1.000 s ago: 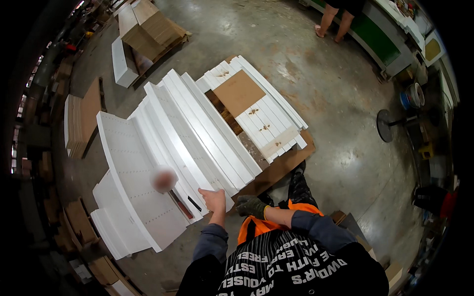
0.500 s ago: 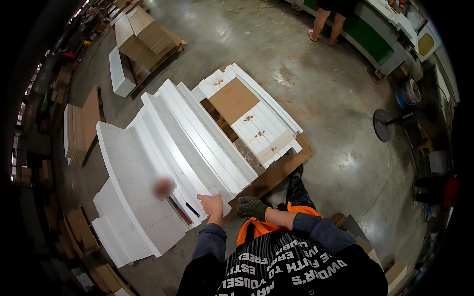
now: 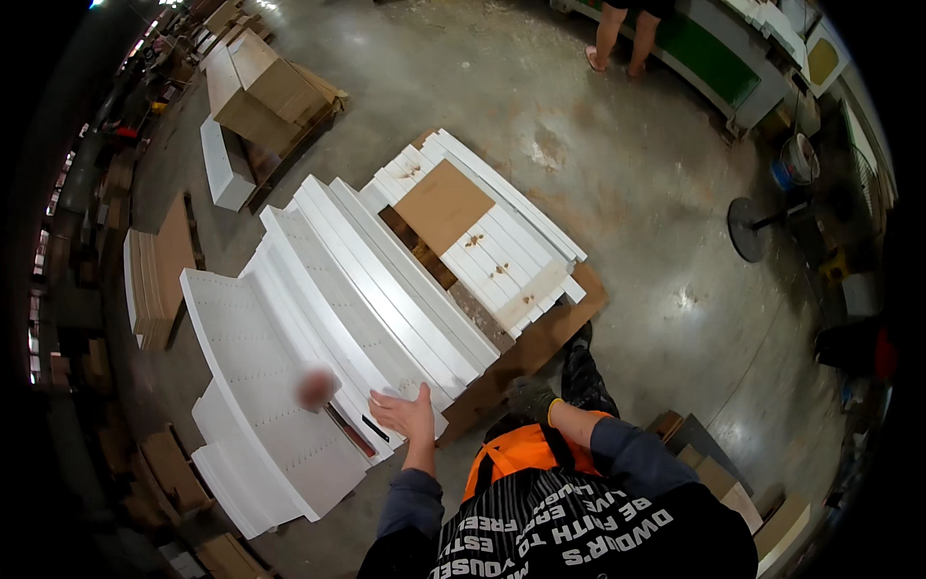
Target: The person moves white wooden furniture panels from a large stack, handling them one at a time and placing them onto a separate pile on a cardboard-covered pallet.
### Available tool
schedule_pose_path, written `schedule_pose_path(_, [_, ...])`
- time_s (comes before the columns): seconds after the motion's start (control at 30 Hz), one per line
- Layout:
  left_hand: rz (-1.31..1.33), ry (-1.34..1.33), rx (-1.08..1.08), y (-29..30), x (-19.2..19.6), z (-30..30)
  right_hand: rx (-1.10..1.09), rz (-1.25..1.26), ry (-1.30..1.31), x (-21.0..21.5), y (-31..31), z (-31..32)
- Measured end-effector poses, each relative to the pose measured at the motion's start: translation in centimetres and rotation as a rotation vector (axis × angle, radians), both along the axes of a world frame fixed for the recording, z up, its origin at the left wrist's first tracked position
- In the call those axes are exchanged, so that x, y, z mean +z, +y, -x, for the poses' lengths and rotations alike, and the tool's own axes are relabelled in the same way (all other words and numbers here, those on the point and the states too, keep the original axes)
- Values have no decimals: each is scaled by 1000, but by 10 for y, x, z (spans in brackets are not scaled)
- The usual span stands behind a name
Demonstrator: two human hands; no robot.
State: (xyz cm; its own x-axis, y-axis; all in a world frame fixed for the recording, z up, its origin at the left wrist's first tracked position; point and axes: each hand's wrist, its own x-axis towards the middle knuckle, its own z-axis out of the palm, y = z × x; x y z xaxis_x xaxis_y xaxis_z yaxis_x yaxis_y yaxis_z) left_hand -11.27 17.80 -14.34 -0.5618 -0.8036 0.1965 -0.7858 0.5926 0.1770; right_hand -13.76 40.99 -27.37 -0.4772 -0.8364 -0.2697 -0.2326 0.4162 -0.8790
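My bare left hand (image 3: 405, 415) is open, thumb and fingers apart, over the near edge of the white panels (image 3: 376, 289). Nothing is in it. Close by on the panels lie a thin black tool (image 3: 375, 428) and a reddish-brown strip like a handle (image 3: 352, 433). The strip's far end meets a blurred reddish round patch (image 3: 315, 388) that I cannot make out. My right hand (image 3: 531, 399), in a dark glove, is in front of my orange apron (image 3: 521, 458), near the stack's near right corner. Its dark fingers are smeared, and no held thing shows.
A brown sheet (image 3: 444, 205) lies on more white panels, with a brown board (image 3: 569, 307) underneath. Wrapped stacks (image 3: 256, 92) and leaning boards (image 3: 149, 289) stand at the left. A person's legs (image 3: 622, 39) are by a green machine (image 3: 714, 58). A round stand base (image 3: 745, 230) is at right.
My left hand has opened from a closed shape and moved slightly left. The gloved right hand has moved right, away from the left hand. The view has shifted a little.
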Motion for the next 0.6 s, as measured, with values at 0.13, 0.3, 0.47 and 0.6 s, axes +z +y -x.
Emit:
schedule_pose_path(0.13, [-188,123,-464,5,15,40,-310,-453,-238,2,-3,17])
schedule_pose_path(0.3, [-149,26,-649,-3,-40,104,-566,-407,-156,-40,-19,12])
schedule_pose_path(0.47, [-100,-3,-618,-10,-85,127,-219,-379,-53,-18,-43,73])
schedule_pose_path(0.6, [-16,-20,-561,3,-99,120,-42,-211,52,-44,-54,100])
